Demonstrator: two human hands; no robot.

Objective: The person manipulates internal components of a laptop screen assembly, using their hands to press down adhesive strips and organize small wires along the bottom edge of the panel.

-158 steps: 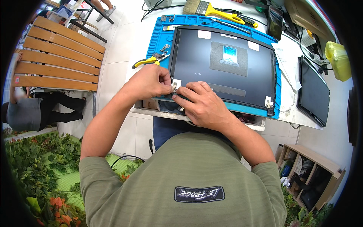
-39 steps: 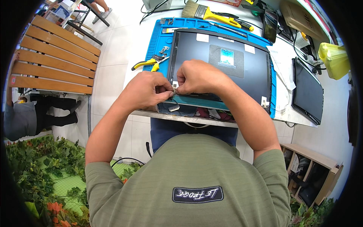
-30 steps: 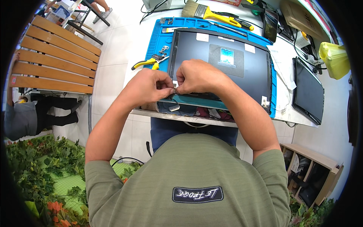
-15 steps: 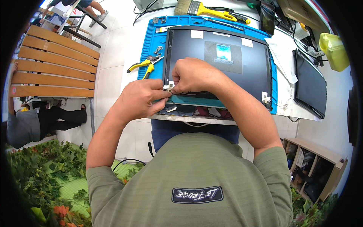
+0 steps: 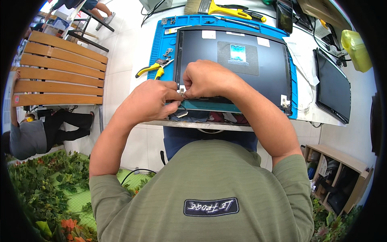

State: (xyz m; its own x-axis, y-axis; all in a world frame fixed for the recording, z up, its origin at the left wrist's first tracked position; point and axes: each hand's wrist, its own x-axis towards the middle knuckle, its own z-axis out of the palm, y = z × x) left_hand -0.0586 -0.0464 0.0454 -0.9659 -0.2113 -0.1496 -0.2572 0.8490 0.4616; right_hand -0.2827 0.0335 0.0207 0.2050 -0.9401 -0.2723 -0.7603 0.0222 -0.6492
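Note:
A laptop screen panel, dark with a black frame, lies flat on a blue work mat. At its near left corner my left hand presses with index finger and thumb drawn together. My right hand is curled over the same corner, its fingertips pinched right beside the left ones. A small light tab shows just above the fingertips; whatever lies between them is too small and covered to name. A cable connector hangs at the panel's near edge, below my left fingers.
Yellow-handled pliers and a small metal hinge lie left of the panel. A brush and a phone are beyond it. Another screen stands at the right. A slatted wooden chair and a person are at the left.
My left fingertips have shifted slightly over the corner, covering the small metal piece seen there before. My right hand keeps its pinch in nearly the same place. The view has tilted slightly.

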